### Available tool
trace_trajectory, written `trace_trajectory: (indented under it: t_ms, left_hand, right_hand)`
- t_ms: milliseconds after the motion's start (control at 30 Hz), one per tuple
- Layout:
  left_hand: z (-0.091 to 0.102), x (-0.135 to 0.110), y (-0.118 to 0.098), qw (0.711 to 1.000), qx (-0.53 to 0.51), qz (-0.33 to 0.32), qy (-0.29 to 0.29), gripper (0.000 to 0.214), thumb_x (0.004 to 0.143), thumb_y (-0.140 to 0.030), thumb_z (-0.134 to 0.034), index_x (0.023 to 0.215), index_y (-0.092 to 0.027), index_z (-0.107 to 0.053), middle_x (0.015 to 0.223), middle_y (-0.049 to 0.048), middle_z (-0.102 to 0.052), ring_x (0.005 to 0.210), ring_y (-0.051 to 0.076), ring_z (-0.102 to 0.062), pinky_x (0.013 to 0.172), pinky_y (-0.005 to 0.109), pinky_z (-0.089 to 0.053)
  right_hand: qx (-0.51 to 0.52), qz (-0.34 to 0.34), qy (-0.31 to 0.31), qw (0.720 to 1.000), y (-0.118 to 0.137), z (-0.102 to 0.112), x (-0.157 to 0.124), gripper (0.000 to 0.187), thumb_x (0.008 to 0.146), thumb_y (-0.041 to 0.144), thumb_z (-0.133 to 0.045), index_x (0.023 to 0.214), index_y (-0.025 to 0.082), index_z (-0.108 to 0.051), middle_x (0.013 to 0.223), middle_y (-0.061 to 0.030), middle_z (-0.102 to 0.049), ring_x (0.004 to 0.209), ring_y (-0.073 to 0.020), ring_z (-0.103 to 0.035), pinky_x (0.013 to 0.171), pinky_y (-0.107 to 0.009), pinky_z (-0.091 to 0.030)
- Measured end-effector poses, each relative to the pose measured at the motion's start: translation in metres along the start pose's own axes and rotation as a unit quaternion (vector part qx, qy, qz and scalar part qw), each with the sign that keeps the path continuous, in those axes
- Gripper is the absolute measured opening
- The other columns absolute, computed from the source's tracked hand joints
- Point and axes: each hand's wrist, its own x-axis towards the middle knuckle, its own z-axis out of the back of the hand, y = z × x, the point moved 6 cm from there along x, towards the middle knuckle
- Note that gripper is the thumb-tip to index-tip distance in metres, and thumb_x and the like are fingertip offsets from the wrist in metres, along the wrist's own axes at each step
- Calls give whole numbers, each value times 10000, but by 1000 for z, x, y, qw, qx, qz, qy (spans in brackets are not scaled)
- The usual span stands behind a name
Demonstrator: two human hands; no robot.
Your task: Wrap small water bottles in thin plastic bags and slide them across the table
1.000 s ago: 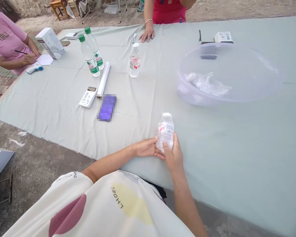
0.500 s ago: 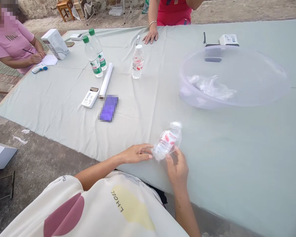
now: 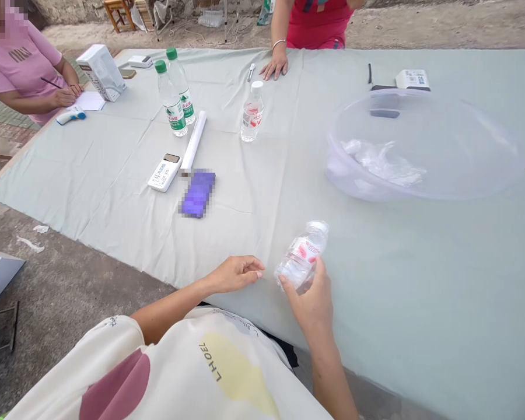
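Ground: bare grey floor [image 3: 91, 286] outdoors, wooden stool [image 3: 119, 13] at the far edge.
Table: long, pale green cloth [image 3: 420, 291], creased on the left half.
Wrapped bottle: small, white cap, red-and-white label, clear film around it [image 3: 301, 254]; in the right hand above the near part of the cloth, tilted, cap up and to the right.
Right hand [image 3: 308, 291]: thumb and fingers closed round the lower part of the wrapped bottle, thumb on the near side.
Left hand [image 3: 234, 274]: fingers loosely curled, thumb apart from them, nothing held; just beside the bottle's base, not touching.
Basin: big, translucent [image 3: 464, 146], crumpled clear plastic [image 3: 385, 166] inside.
Behind basin: white printed box [image 3: 412, 79].
Standing bottles: white-capped bottle [image 3: 252, 116] mid-table, upright; two green-capped bottles [image 3: 174, 114] further left, side by side.
Flat items: white roll [image 3: 195, 140], white device [image 3: 165, 173] with dark window, purple rectangle [image 3: 198, 193], pixelated, can't identify.
Co-worker, red top: hand [image 3: 276, 63] resting flat on the far edge.
Co-worker, pink top [image 3: 30, 67]: pen [image 3: 51, 83] in hand, paper [image 3: 90, 101] in front, tall carton [image 3: 101, 71] beside.
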Motion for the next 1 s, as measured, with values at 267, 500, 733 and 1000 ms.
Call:
trace_trajectory:
  t_ms: [267, 500, 733, 1000]
  left_hand:
    - [-5, -61, 12, 948, 233, 5, 215, 139, 900, -206, -530, 919, -202, -667, 966, 18, -702, 872, 159, -614, 793, 258, -439]
    - [32, -97, 26, 919, 275, 101, 262, 184, 866, -184, -510, 928, -217, -680, 826, 4, -667, 762, 162, -583, 682, 254, -387]
    - [35, -102, 27, 923, 231, 136, 277, 391, 814, -207, -587, 1190, -238, -686, 780, -29, -635, 624, 131, -538, 612, 239, -374]
    - [30, -99, 23, 928, 223, 130, 270, 155, 852, -203, -536, 933, -203, -668, 711, -30, -611, 568, 114, -527, 564, 229, -372]
  right_hand:
    - [-5, -10, 15, 1000, -2, 0, 1, 988, 758, 678, -657, 1577, 239, -322, 1369, -172, -544, 1020, -336, -604, 792, -461, -534]
    - [-4, -4, 20, 1000, 6, 2, -2, 958, 792, 667, -615, 1593, 236, -312, 1354, -159, -546, 1086, -347, -593, 849, -472, -542]
    - [-11, -14, 48, 999, 0, 0, 1, 1014, 783, 666, -630, 1615, 220, -258, 1406, -165, -517, 1131, -348, -579, 872, -458, -546]
    - [-14, -14, 48, 999, 18, 5, -7, 976, 825, 665, -563, 1625, 208, -242, 1395, -155, -520, 1139, -329, -571, 903, -452, -538]
